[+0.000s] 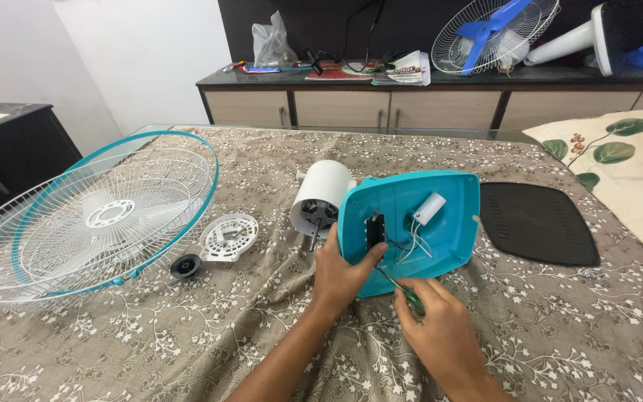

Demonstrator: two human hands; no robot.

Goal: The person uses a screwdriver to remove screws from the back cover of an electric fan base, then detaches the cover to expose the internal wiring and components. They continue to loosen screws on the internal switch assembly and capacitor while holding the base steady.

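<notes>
I have my left hand clamped on the lower left edge of the teal fan housing, thumb pressed inside beside the black switch block, so that grip is closed on the housing, which stands tilted on the patterned cloth of the table, just right of the white motor. My right hand is curled shut around the green handle of a screwdriver, whose shaft runs up toward the wiring. My main worry is the tip: it sits close to the thin wires leading from the white cylindrical capacitor, and a slip could nick their insulation or tug one loose. The housing rests on soft cloth and is held on one side only, so a hard push with the tool could make it pivot or slide into the motor's bare shaft. My thumb also lies near the tip's line of travel. I cannot tell whether a screw is under the tip; any loose one would vanish easily in the busy print. By count I see one teal housing, one motor, one capacitor, one screwdriver, one large wire guard with a teal rim, one small white round plate, one black knob, one black flat panel, and one other fan on the sideboard behind.
</notes>
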